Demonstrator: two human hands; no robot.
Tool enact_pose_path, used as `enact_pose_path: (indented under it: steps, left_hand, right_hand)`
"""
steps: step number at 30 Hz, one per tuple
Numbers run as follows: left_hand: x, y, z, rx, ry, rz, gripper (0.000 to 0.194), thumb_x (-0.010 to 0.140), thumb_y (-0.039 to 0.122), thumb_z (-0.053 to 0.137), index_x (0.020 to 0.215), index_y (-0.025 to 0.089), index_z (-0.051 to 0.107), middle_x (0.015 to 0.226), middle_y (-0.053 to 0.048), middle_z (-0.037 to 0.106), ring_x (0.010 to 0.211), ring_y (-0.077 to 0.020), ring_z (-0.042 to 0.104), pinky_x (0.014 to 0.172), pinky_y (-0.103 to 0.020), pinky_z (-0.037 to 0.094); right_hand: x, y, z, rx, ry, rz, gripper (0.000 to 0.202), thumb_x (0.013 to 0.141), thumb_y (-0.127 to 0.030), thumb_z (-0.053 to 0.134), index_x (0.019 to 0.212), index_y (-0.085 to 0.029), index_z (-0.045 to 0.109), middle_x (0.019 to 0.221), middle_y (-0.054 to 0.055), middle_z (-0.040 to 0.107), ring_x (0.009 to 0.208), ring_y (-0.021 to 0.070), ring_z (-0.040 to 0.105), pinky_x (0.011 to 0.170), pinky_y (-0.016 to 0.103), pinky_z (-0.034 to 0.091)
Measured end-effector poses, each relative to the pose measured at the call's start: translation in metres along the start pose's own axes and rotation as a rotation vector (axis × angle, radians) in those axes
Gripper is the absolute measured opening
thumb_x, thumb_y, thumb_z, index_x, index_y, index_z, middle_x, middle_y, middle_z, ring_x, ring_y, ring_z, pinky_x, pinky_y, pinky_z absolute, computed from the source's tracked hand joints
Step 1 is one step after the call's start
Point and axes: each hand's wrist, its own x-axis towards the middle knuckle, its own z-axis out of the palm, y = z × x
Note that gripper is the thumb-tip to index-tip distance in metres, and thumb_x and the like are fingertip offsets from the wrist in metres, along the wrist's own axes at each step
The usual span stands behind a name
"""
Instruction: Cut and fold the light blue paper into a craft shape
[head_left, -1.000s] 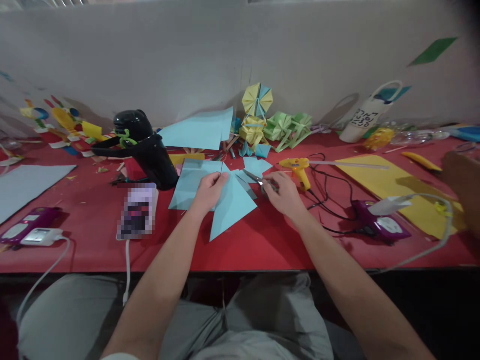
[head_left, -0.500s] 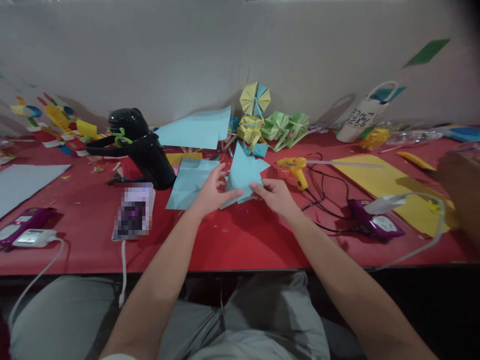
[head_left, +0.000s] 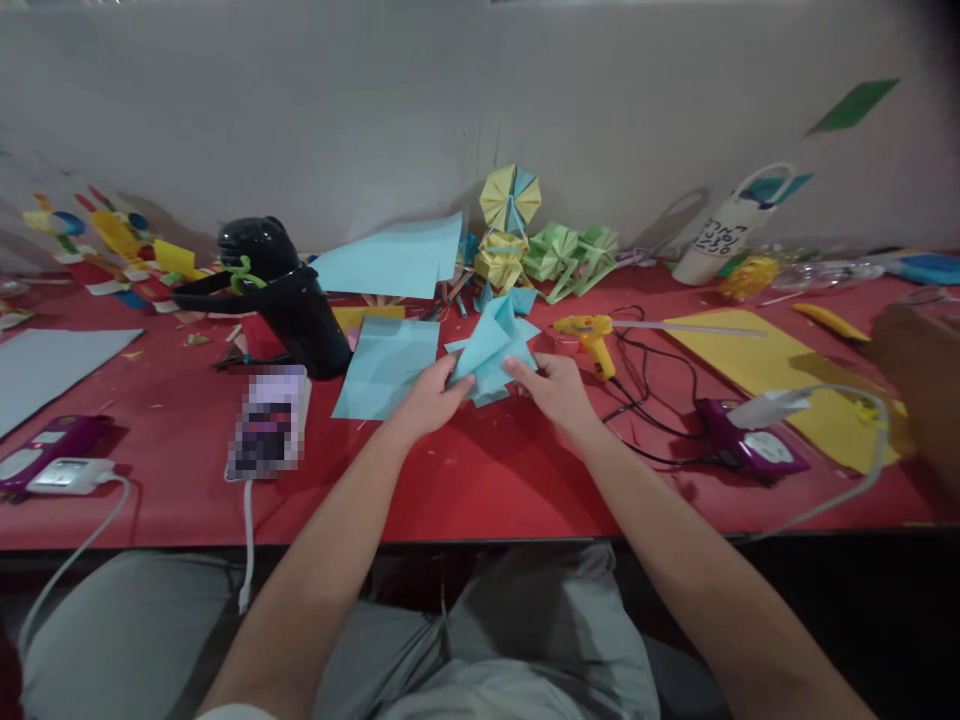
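A folded light blue paper [head_left: 486, 342] is held between my two hands above the red table. My left hand [head_left: 433, 402] grips its left edge, thumb on the near side and the other fingers mostly behind it. My right hand [head_left: 551, 388] pinches the right side of the same paper with thumb and fingers. More small blue pieces lie under and around it, partly hidden. A flat blue sheet [head_left: 390, 362] rests just left of my left hand. To the right of my right hand lies a yellow glue gun [head_left: 592, 338].
Black bottle [head_left: 300, 310] and phone [head_left: 268, 425] stand on the left. Yellow and green folded paper shapes [head_left: 510, 225] are behind. Black cords, a purple power strip [head_left: 754, 440] and yellow sheets [head_left: 795, 385] lie right. A blurred brown shape is at the right edge.
My left hand has closed from a loose, spread pose onto the blue paper's left side. The paper's upright point has dropped and the folds now look more bunched together.
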Motion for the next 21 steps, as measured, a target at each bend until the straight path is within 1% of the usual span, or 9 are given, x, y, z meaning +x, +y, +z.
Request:
enact_pose_path:
  steps: [2,5,7,9,11,13,15,17,21]
  left_hand:
    - [0.002,0.0,-0.003,0.023,0.108,-0.021,0.025,0.087,0.036,0.052,0.098,0.018,0.066,0.098,-0.008,0.068,0.093,-0.0222,0.06,0.087,-0.034,0.044]
    - [0.004,-0.001,-0.008,-0.021,0.323,-0.091,0.021,0.083,0.039,0.058,0.08,0.018,0.062,0.072,-0.003,0.061,0.074,-0.0184,0.056,0.069,-0.029,0.043]
    - [0.004,-0.002,-0.011,-0.112,0.368,-0.118,0.021,0.08,0.039,0.062,0.075,0.018,0.06,0.063,-0.001,0.055,0.067,-0.0162,0.053,0.061,-0.027,0.04]
    - [0.004,-0.001,-0.013,-0.194,0.348,-0.128,0.022,0.077,0.039,0.065,0.074,0.018,0.06,0.061,0.0,0.055,0.065,-0.0151,0.053,0.06,-0.026,0.04]
    - [0.003,0.001,-0.015,-0.258,0.276,-0.148,0.021,0.073,0.037,0.068,0.075,0.017,0.062,0.065,-0.001,0.059,0.066,-0.0149,0.055,0.063,-0.027,0.043]
    - [0.002,0.002,-0.016,-0.337,0.176,-0.169,0.022,0.071,0.035,0.07,0.08,0.016,0.065,0.069,-0.002,0.063,0.068,-0.015,0.057,0.066,-0.028,0.045]
    - [0.001,0.003,-0.016,-0.4,0.114,-0.201,0.023,0.07,0.034,0.071,0.083,0.015,0.066,0.071,-0.002,0.065,0.067,-0.015,0.059,0.065,-0.027,0.046]
    - [0.001,0.003,-0.017,-0.442,0.12,-0.228,0.023,0.071,0.035,0.07,0.083,0.015,0.066,0.069,-0.002,0.065,0.065,-0.0148,0.059,0.063,-0.027,0.047]
    - [0.002,0.005,-0.017,-0.53,0.165,-0.195,0.026,0.07,0.035,0.07,0.087,0.015,0.069,0.071,-0.002,0.067,0.068,-0.0158,0.061,0.066,-0.028,0.049]
  right_hand:
    - [0.001,0.001,0.0,0.005,-0.011,0.014,0.057,0.074,-0.072,0.056,0.053,-0.019,0.054,0.051,0.002,0.054,0.049,0.0124,0.048,0.05,0.026,0.037]
    - [0.002,0.004,0.002,0.006,-0.038,0.058,0.057,0.077,-0.07,0.054,0.054,-0.018,0.056,0.053,0.004,0.057,0.051,0.0134,0.052,0.053,0.027,0.041]
    - [0.003,0.007,0.002,0.014,-0.074,0.09,0.053,0.079,-0.065,0.056,0.053,-0.018,0.055,0.054,0.004,0.058,0.052,0.0134,0.053,0.055,0.028,0.042]
    - [0.004,0.009,0.002,0.017,-0.076,0.097,0.048,0.079,-0.058,0.058,0.053,-0.018,0.053,0.054,0.003,0.056,0.052,0.0129,0.051,0.055,0.027,0.042]
    - [0.006,0.011,0.0,0.034,-0.039,0.054,0.04,0.077,-0.051,0.063,0.057,-0.018,0.053,0.056,0.001,0.055,0.054,0.0121,0.05,0.054,0.027,0.04]
    - [0.008,0.012,-0.003,0.113,-0.012,0.0,0.03,0.074,-0.045,0.067,0.068,-0.019,0.056,0.065,0.0,0.059,0.058,0.012,0.051,0.056,0.026,0.041]
    - [0.009,0.013,-0.006,0.235,-0.007,-0.001,0.027,0.073,-0.043,0.069,0.082,-0.02,0.06,0.075,0.0,0.063,0.065,0.0132,0.055,0.06,0.026,0.044]
    - [0.009,0.012,-0.008,0.334,-0.021,0.033,0.03,0.072,-0.045,0.07,0.088,-0.021,0.061,0.079,0.001,0.065,0.067,0.0148,0.057,0.061,0.028,0.045]
    - [0.007,0.008,-0.007,0.412,-0.083,0.06,0.033,0.07,-0.048,0.072,0.085,-0.021,0.061,0.079,0.002,0.067,0.066,0.0159,0.059,0.063,0.03,0.047]
